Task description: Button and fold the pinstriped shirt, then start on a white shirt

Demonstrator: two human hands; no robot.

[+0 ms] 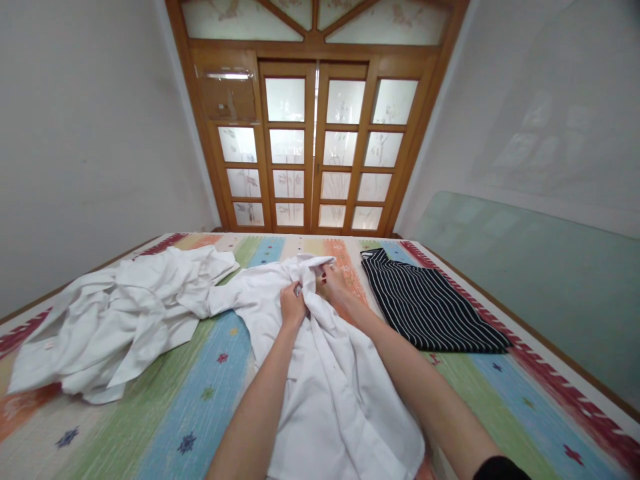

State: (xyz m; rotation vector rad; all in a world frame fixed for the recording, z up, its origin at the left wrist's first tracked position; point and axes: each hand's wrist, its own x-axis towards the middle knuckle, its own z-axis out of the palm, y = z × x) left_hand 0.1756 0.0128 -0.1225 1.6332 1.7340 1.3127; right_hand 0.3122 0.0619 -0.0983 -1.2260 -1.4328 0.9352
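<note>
A white button-up shirt (345,393) lies spread lengthwise in front of me, its collar end away from me and one sleeve reaching left. My left hand (293,303) is closed on the shirt's front, a little below the collar. Close by on the right, my right hand (333,281) pinches the fabric near the collar, fingers curled around its edge. Whether a button sits between the fingers is too small to tell.
Heaped white clothes (125,313) lie on the left, touching the shirt's sleeve. A folded black-and-white striped garment (435,303) rests on the right. Beneath everything is a colourful striped bedspread (200,407). Beyond stand wooden glazed doors (315,147), and a pale green panel (530,267) borders the right side.
</note>
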